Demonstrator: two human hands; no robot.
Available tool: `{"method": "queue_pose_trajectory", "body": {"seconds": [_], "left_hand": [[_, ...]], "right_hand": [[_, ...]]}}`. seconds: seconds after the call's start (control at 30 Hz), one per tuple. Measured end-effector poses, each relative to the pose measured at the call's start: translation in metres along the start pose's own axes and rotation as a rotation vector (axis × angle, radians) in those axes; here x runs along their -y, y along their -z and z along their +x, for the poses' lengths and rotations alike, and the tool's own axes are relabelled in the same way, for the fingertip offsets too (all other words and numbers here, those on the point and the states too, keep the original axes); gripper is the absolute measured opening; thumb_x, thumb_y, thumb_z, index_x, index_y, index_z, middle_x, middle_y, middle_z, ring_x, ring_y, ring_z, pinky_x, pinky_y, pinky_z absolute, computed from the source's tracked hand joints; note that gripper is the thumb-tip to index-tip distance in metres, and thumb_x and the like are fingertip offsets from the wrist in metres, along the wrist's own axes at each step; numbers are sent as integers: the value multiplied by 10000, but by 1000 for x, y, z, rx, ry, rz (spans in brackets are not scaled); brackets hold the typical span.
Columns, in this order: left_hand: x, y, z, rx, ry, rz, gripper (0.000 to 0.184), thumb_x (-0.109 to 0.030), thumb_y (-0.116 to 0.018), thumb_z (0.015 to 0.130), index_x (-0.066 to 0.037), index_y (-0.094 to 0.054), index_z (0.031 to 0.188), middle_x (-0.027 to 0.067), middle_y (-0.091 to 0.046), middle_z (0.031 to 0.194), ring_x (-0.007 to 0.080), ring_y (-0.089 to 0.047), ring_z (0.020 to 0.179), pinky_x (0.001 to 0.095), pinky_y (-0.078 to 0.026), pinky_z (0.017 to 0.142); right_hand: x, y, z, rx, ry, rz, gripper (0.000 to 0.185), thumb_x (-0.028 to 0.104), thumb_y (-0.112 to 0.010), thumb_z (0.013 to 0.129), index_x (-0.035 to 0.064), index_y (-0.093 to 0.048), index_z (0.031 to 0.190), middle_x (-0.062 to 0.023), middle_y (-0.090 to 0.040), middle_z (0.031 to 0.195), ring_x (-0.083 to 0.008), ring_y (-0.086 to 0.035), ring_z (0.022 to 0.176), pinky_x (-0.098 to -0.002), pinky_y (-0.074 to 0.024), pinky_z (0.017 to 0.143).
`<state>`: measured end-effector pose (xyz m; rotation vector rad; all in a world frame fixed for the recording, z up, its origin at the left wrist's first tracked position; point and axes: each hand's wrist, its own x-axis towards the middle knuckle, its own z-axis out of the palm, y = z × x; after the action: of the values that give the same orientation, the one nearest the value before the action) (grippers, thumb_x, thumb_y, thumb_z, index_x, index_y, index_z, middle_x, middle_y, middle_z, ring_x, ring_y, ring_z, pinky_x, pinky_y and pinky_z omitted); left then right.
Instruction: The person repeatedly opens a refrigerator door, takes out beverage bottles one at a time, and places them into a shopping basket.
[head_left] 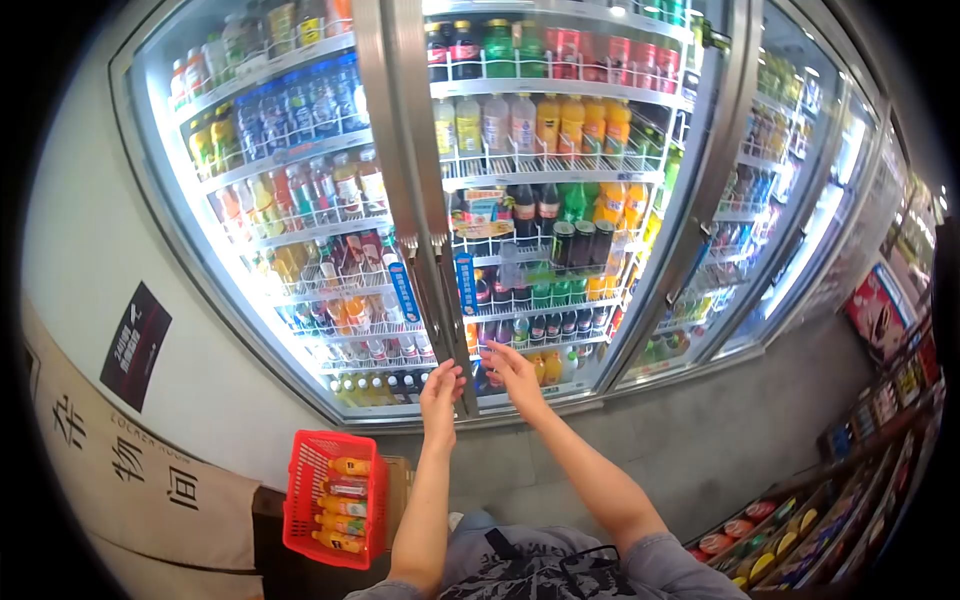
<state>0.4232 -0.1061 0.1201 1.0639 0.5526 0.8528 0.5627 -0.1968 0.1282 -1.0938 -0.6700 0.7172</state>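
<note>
My left hand [439, 398] is raised in front of the glass-door drinks fridge, its fingers loosely bent and apart, with nothing seen in it. To its right, my right hand [513, 374] reaches forward with fingers spread, also holding nothing. Both are near the lower ends of two metal door handles [428, 290], though I cannot tell whether either touches the doors. Behind the glass, shelves carry orange drink bottles [571, 125], red cans [618, 60] and dark cans [582, 243]. Blue labels [404, 291] stick to the doors beside the handles.
A red shopping basket [297, 500] with several drink bottles [343, 524] lying in it stands at my lower left. A beige curtain [150, 480] hangs beside it. More fridge doors [770, 190] continue to the right, and a snack rack [790, 535] lines the lower right, across the grey floor [690, 430].
</note>
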Motion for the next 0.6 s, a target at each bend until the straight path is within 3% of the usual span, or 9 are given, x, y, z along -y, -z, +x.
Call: {"method": "queue_pose_trajectory", "body": {"seconds": [0.2, 0.3, 0.47, 0.6], "left_hand": [[-37, -8, 25, -19, -62, 58, 330, -171, -526, 979, -44, -545, 1283, 79, -623, 1152, 139, -601, 976, 271, -478, 831], [-35, 4, 40, 19, -69, 44, 346, -193, -536, 980, -45, -534, 1293, 85, -617, 1156, 151, -602, 994, 279, -476, 841], [-51, 25, 74, 19, -40, 58, 350, -217, -540, 982, -55, -533, 1292, 79, -608, 1170, 148, -596, 982, 295, -468, 848], [-66, 55, 106, 8, -59, 61, 339, -211, -525, 988, -61, -536, 1292, 78, -605, 1182, 150, -595, 982, 292, -467, 848]], "right_hand": [[19, -8, 27, 14, 55, 33, 405, 235, -530, 996, 36, -506, 1348, -110, -608, 1253, -186, -580, 1165, -302, -476, 946], [6, -17, 44, -7, 111, 84, 396, 224, -534, 994, 43, -518, 1345, -103, -635, 1199, -145, -601, 1069, -277, -485, 892], [6, -44, 102, -68, 157, 12, 404, 180, -581, 964, 13, -527, 1328, -118, -641, 1201, -136, -597, 1084, -257, -451, 937], [-4, -61, 180, -250, 338, -112, 430, 210, -618, 938, -33, -539, 1284, -159, -635, 1207, -211, -609, 1101, -308, -452, 958]]}}
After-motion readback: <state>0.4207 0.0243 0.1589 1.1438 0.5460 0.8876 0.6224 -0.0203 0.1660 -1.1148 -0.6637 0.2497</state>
